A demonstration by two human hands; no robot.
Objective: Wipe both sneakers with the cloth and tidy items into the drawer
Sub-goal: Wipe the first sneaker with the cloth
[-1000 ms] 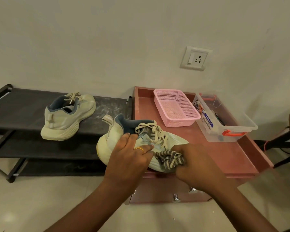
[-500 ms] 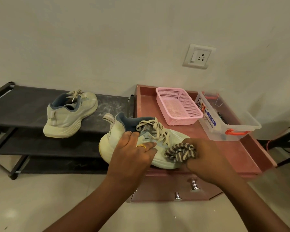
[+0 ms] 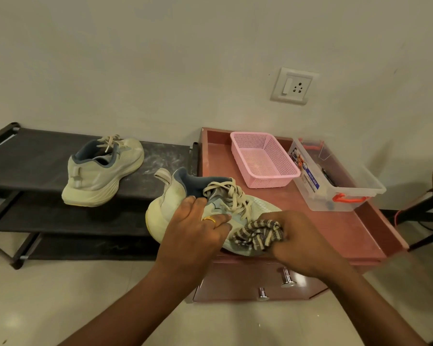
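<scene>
At desk (image 3: 335,228) front edge: left hand (image 3: 195,236) grips sneaker (image 3: 175,196) collar; right hand (image 3: 303,243) clutches soft cloth (image 3: 256,234). Sneaker light, flexible; hold at heel.

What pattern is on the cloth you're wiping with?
The cloth has dark grey and cream stripes, bunched in the right hand; the head view shows it.

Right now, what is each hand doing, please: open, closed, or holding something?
Left hand: grips the nearer sneaker at its side.
Right hand: holds the striped cloth against that sneaker.
</scene>
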